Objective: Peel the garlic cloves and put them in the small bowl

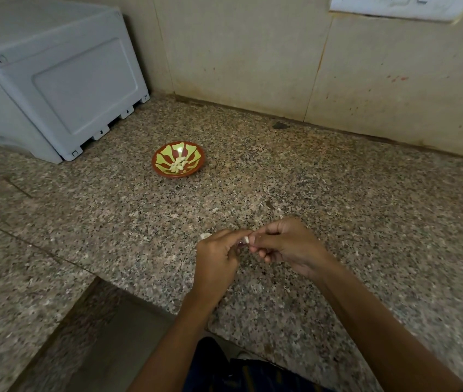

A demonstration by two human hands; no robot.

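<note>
I can read no words, brands or numbers anywhere; the only signs are small dark arrow marks on the feet of the grey plastic box (pixel 55 80) at ten o'clock from my hands, too small to make out further.

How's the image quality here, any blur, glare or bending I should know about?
Head view: dim, flat indoor light; a small glare spot inside the small bowl; wide-angle bending curves the white box and the countertop edges; the left hand and right hand look slightly soft around the garlic clove.
</note>
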